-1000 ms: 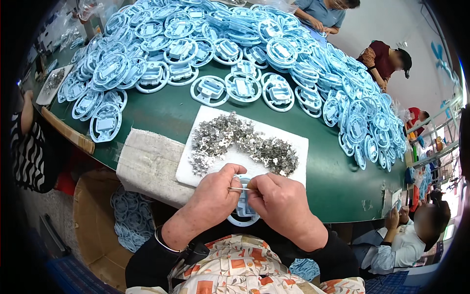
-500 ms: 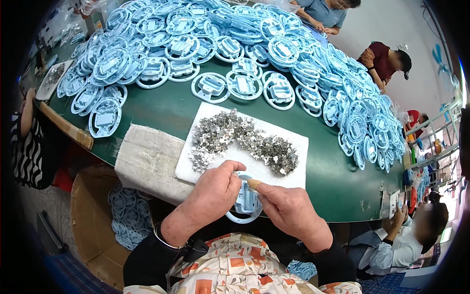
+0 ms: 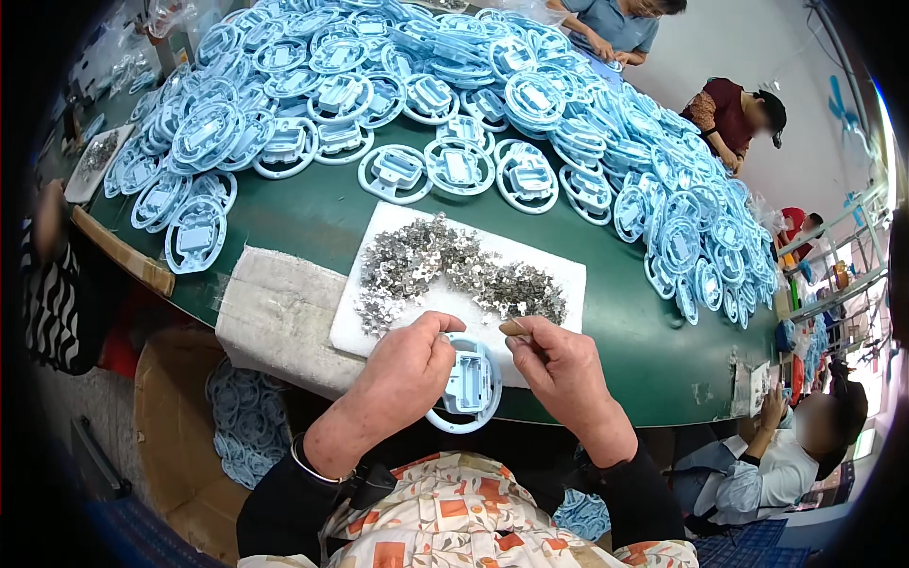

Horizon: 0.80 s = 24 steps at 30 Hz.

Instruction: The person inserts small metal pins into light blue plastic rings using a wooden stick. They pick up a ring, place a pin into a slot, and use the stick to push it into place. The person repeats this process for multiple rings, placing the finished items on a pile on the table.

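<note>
While hands grip a blue ring part (image 3: pixel 467 386), white tray (image 3: pixel 568 275) behind.

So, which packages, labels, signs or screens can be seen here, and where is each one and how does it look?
Cardboard box: on the floor, left of the person, brown, open, holding pale blue rings.
Clear plastic bag: top left edge of the green table, crumpled, see-through.
Small white card: right end of the table, flat, rectangular; print too small to tell.
No screens or signs are visible.
</note>
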Available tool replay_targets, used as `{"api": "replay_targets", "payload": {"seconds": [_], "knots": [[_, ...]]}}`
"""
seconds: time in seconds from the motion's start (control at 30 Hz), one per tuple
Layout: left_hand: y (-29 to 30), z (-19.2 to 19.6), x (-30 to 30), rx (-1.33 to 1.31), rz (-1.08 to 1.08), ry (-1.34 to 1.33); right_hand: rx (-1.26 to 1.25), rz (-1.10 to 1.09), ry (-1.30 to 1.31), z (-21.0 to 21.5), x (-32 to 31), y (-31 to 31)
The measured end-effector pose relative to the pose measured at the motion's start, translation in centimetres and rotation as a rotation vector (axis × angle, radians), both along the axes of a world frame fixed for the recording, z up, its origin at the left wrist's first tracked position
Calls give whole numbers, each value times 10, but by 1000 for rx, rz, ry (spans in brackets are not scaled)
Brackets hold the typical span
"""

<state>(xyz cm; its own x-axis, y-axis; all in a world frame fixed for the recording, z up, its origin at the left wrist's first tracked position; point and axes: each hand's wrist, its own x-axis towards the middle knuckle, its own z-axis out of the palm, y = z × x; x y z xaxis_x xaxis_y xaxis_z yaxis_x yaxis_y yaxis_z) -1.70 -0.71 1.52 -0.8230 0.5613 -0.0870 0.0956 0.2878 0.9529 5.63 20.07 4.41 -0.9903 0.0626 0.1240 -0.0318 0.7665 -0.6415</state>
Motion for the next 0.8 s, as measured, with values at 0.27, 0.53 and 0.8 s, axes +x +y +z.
{"api": "replay_targets", "payload": {"seconds": [0.27,0.53,0.8], "knots": [[-1,-3,0,25,0,-73,418,110,43,-5,-30,-5],[-3,-1,0,42,2,-121,323,74,146,-13,-33,-2],[-1,4,-6,145,-108,-260,-88,171,118,7,-24,-8]]}}
